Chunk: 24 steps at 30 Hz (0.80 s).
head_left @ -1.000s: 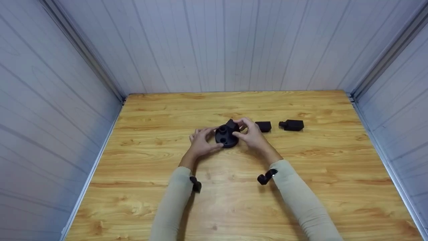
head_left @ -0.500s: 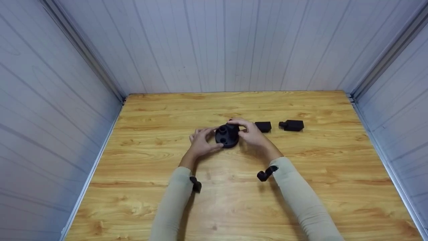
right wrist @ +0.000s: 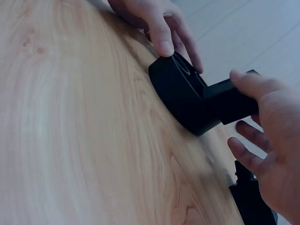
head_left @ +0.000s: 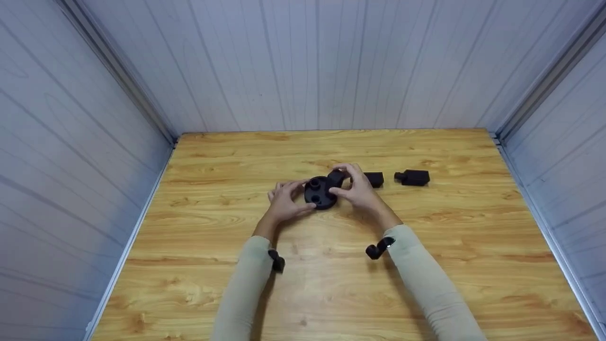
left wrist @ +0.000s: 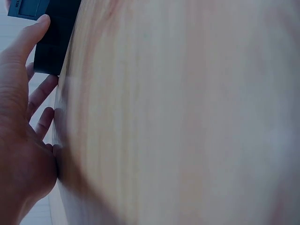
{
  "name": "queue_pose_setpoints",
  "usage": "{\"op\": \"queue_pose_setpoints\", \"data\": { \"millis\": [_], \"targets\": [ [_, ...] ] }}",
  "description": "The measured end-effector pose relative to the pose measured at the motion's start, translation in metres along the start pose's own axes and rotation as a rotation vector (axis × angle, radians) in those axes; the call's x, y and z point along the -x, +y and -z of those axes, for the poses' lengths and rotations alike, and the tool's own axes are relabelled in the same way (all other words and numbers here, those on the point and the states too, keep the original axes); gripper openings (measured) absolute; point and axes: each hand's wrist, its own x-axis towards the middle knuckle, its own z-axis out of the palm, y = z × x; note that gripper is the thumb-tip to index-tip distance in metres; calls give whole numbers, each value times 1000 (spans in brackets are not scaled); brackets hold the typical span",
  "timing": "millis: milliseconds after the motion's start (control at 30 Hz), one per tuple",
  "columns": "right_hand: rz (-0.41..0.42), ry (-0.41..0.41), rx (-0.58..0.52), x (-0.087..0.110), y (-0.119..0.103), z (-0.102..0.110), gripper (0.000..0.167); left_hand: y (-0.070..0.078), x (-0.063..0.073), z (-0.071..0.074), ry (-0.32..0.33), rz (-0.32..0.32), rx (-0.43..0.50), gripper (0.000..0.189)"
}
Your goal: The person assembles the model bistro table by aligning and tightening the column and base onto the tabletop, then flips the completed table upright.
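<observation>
A thick black round base [head_left: 325,204] with holes in its top lies on the wooden table. My left hand [head_left: 285,201] holds its left side, thumb at the near rim and fingers at the far rim. On the right part of the base stands a black rectangular block [head_left: 335,178], which my right hand [head_left: 359,191] pinches between thumb and fingers. In the right wrist view the block [right wrist: 229,101] rises from the top of the base [right wrist: 176,93]; its lower end is hidden. The left wrist view shows the left thumb on the base [left wrist: 56,44].
Just right of the right hand lies another black block [head_left: 375,179], partly hidden by the fingers. Farther right is a similar block with a narrow peg end [head_left: 414,177]. Pale panel walls [head_left: 303,66] enclose the wooden table [head_left: 322,293] at the back and sides.
The right fingers shifted over the block and back, and the block now stands turned and slightly farther right. My left hand and the base have stayed in place.
</observation>
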Motion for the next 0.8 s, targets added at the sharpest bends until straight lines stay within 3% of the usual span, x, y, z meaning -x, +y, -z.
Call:
{"op": "queue_pose_setpoints", "data": {
  "millis": [267, 433, 800],
  "targets": [
    [60, -141, -41, 2, -7, 12, 63, 0, 0, 1, -11, -5, 12, 79],
    [57, -135, -11, 3, -5, 16, 59, 0, 0, 2, -2, -16, 24, 80],
    [40, -162, 15, 3, -6, 22, 50, 1, 1, 2, -34, 27, 36, 80]
  ]
}}
